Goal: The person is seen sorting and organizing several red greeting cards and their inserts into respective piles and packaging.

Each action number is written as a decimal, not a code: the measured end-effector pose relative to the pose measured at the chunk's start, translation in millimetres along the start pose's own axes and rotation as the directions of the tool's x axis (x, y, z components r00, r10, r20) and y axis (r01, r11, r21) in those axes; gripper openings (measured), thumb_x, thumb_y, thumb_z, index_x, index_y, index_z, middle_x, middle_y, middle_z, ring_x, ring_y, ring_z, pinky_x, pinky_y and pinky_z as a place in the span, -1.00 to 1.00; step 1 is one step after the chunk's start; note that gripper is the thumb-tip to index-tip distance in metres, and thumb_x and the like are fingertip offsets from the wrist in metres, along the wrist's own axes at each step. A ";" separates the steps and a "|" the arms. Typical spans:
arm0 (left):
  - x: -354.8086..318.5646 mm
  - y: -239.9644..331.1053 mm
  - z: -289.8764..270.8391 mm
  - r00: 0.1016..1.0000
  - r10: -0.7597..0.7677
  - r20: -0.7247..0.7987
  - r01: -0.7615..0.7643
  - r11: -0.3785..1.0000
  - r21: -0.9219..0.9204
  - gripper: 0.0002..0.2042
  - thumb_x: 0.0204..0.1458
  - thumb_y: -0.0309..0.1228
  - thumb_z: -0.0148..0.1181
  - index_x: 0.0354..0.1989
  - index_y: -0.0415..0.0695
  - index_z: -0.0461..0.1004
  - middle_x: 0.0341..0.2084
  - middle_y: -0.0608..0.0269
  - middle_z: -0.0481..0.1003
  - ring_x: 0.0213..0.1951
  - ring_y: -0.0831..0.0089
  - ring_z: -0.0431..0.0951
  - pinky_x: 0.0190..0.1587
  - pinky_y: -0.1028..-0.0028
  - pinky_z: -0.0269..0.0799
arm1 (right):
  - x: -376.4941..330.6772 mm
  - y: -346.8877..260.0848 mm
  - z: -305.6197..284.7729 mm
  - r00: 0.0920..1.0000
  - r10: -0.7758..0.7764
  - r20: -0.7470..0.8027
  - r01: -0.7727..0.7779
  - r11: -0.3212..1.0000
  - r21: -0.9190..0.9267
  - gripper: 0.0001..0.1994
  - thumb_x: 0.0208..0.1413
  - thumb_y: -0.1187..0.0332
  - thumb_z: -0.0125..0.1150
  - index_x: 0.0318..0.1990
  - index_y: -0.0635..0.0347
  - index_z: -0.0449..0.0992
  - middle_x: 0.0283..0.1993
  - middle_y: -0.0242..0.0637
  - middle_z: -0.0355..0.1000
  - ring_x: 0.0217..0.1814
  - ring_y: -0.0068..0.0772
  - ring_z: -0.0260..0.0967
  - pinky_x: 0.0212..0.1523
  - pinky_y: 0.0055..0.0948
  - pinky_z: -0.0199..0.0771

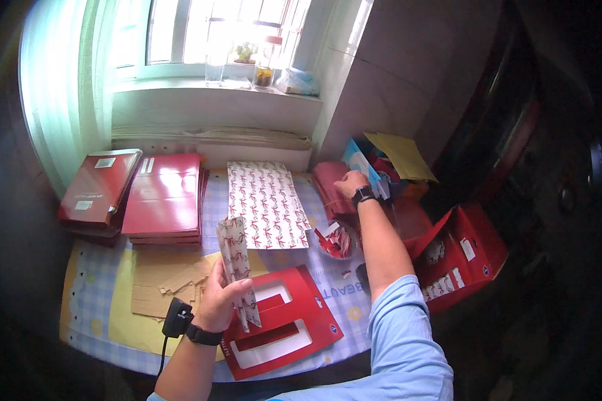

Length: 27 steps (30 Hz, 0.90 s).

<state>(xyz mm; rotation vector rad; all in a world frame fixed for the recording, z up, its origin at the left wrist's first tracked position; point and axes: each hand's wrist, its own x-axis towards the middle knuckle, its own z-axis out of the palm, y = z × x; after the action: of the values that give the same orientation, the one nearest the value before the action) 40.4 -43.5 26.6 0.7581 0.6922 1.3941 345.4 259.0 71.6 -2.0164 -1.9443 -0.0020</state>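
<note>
My left hand point(221, 297) grips a folded piece of white card with a red pattern point(236, 264), held upright above a flat red die-cut cardboard sheet point(284, 327). My right hand point(351, 184) reaches far to the right rear, fingers closed among a pile of red, blue and yellow papers point(374, 170); whether it grips one is unclear. A flat stack of the same red-patterned white sheets point(266, 204) lies between the two hands.
Stacks of flat red boxes point(164, 197) and a darker red stack point(100, 187) sit at the left rear. Brown cardboard pieces point(167, 284) lie near the left hand. A small bowl of red scraps point(334, 240) and an open red carton point(458, 257) stand right. Jars on the windowsill point(264, 63).
</note>
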 end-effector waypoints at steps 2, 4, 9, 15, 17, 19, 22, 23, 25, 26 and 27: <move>0.6 -3.1 -1.3 1.000 0.011 -0.005 -0.011 1.000 -0.005 -0.28 -0.15 -0.39 0.28 0.22 -0.23 0.06 0.04 0.16 0.33 0.07 0.40 0.33 0.16 0.38 0.20 | -4.4 2.0 -9.3 0.997 -0.067 0.046 0.067 0.998 -0.004 -0.61 -0.27 0.11 0.30 -0.32 0.23 0.60 -0.21 -0.02 0.52 -0.11 -0.05 0.46 -0.03 -0.24 0.44; 1.3 -4.2 1.1 0.999 0.031 -0.019 -0.030 0.999 0.019 -0.35 -0.16 -0.37 0.28 0.14 -0.24 0.13 -0.05 0.14 0.33 -0.06 0.35 0.40 0.06 0.35 0.29 | -7.9 5.7 -19.4 0.962 -0.218 0.163 0.227 0.973 -0.036 -0.61 -0.28 0.17 0.33 -0.26 0.20 0.58 -0.20 -0.08 0.52 -0.11 -0.09 0.46 -0.04 -0.26 0.44; -0.3 1.7 9.8 0.997 0.072 -0.037 -0.070 0.996 0.060 -0.36 -0.21 -0.30 0.29 0.08 -0.24 0.19 -0.13 0.12 0.34 -0.16 0.35 0.43 -0.03 0.35 0.34 | -50.6 -14.5 -54.9 0.899 -0.306 0.314 0.382 0.898 -0.219 -0.60 -0.30 0.17 0.37 -0.25 0.15 0.54 -0.18 -0.16 0.50 -0.07 -0.13 0.43 -0.05 -0.23 0.42; 0.2 1.9 5.0 1.000 0.021 -0.002 -0.021 0.999 0.029 -0.31 -0.18 -0.31 0.29 0.15 -0.24 0.13 -0.07 0.14 0.35 -0.05 0.38 0.38 0.06 0.38 0.27 | -56.1 3.6 -38.4 0.866 -0.395 0.307 0.489 0.801 -0.347 -0.60 -0.28 0.14 0.41 -0.24 0.11 0.54 -0.18 -0.14 0.50 -0.06 -0.14 0.44 -0.06 -0.21 0.43; -0.5 1.1 2.4 1.000 0.005 0.009 -0.005 1.000 0.008 -0.26 -0.15 -0.36 0.29 0.22 -0.24 0.06 0.00 0.16 0.35 0.04 0.40 0.36 0.15 0.39 0.22 | -54.1 7.9 -36.8 0.858 -0.424 0.290 0.503 0.811 -0.298 -0.60 -0.25 0.15 0.40 -0.22 0.11 0.54 -0.17 -0.14 0.50 -0.06 -0.14 0.44 -0.05 -0.22 0.43; -0.1 1.7 3.0 1.000 0.009 -0.001 -0.009 1.000 0.026 -0.27 -0.15 -0.37 0.28 0.22 -0.24 0.07 0.00 0.17 0.35 0.03 0.40 0.36 0.14 0.39 0.22 | -50.8 13.2 -39.0 0.873 -0.346 0.344 0.403 0.909 -0.107 -0.62 -0.21 0.17 0.38 -0.20 0.13 0.56 -0.17 -0.14 0.51 -0.07 -0.13 0.44 -0.03 -0.24 0.43; -1.1 2.7 2.9 1.000 0.011 0.005 -0.011 1.000 0.015 -0.27 -0.15 -0.38 0.28 0.22 -0.24 0.07 0.01 0.16 0.34 0.04 0.41 0.36 0.15 0.39 0.22 | -48.2 19.3 -40.1 0.862 -0.390 0.323 0.407 0.913 0.016 -0.64 -0.19 0.19 0.36 -0.20 0.13 0.58 -0.21 -0.13 0.52 -0.12 -0.14 0.46 -0.05 -0.28 0.44; -0.9 2.4 2.6 1.000 0.011 0.006 -0.011 1.000 0.015 -0.27 -0.15 -0.38 0.28 0.22 -0.24 0.07 0.01 0.16 0.34 0.04 0.41 0.36 0.15 0.39 0.22 | -47.0 22.3 -39.9 0.863 -0.390 0.322 0.407 0.913 0.016 -0.64 -0.19 0.19 0.36 -0.20 0.13 0.58 -0.21 -0.13 0.52 -0.12 -0.14 0.46 -0.05 -0.28 0.44; -0.2 1.4 1.8 1.000 0.008 0.003 -0.008 1.000 0.016 -0.27 -0.15 -0.38 0.28 0.22 -0.24 0.06 0.02 0.16 0.34 0.04 0.40 0.36 0.14 0.39 0.23 | -45.9 25.7 -40.0 0.854 -0.414 0.315 0.398 0.910 0.117 -0.71 -0.16 0.24 0.35 -0.24 0.13 0.60 -0.26 -0.14 0.54 -0.18 -0.20 0.48 -0.10 -0.32 0.45; 0.0 1.6 3.0 1.000 0.008 0.002 -0.008 1.000 0.016 -0.27 -0.15 -0.38 0.28 0.22 -0.24 0.06 0.02 0.16 0.34 0.04 0.40 0.36 0.14 0.39 0.23 | -45.6 25.7 -40.3 0.854 -0.415 0.315 0.399 0.910 0.117 -0.71 -0.16 0.24 0.35 -0.24 0.13 0.60 -0.26 -0.14 0.54 -0.18 -0.20 0.48 -0.10 -0.32 0.45; 0.1 1.7 5.5 0.999 0.032 -0.013 -0.032 0.999 0.037 -0.32 -0.17 -0.33 0.29 0.15 -0.23 0.13 -0.06 0.14 0.34 -0.05 0.39 0.38 0.04 0.38 0.30 | -45.1 25.8 -40.7 0.859 -0.402 0.318 0.376 0.916 0.141 -0.71 -0.14 0.26 0.34 -0.24 0.17 0.60 -0.27 -0.14 0.54 -0.20 -0.24 0.48 -0.12 -0.35 0.44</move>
<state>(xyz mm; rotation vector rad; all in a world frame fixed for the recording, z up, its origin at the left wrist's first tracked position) 43.8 -43.7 31.3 0.7925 0.7210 1.4202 377.0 205.2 93.3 -1.6214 -2.5001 0.3401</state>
